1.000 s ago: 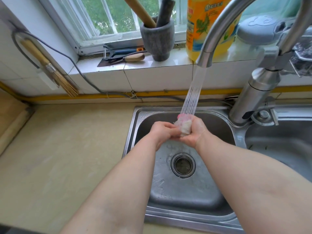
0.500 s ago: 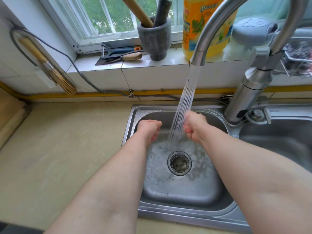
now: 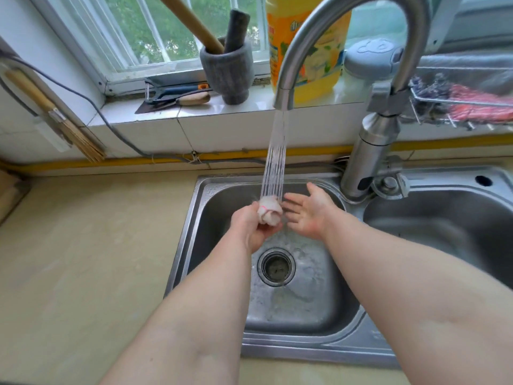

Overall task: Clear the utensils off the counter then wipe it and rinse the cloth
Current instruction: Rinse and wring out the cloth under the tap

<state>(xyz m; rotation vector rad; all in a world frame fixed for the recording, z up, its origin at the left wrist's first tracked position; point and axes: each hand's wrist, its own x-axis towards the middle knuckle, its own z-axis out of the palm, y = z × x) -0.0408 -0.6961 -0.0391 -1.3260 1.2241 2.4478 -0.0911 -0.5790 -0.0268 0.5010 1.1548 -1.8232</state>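
Your left hand (image 3: 251,227) is squeezing the balled white cloth (image 3: 269,211) under the faucet (image 3: 283,98) stream, over the left sink basin (image 3: 211,207). Your right hand (image 3: 306,215) is spreading open just beside it, perhaps brushing it.

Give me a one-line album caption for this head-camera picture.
Left hand holds a bunched white cloth under the running faucet, right hand open beside it, over the steel sink.

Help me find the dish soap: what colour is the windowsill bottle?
Yellow bottle with an orange label, head view.
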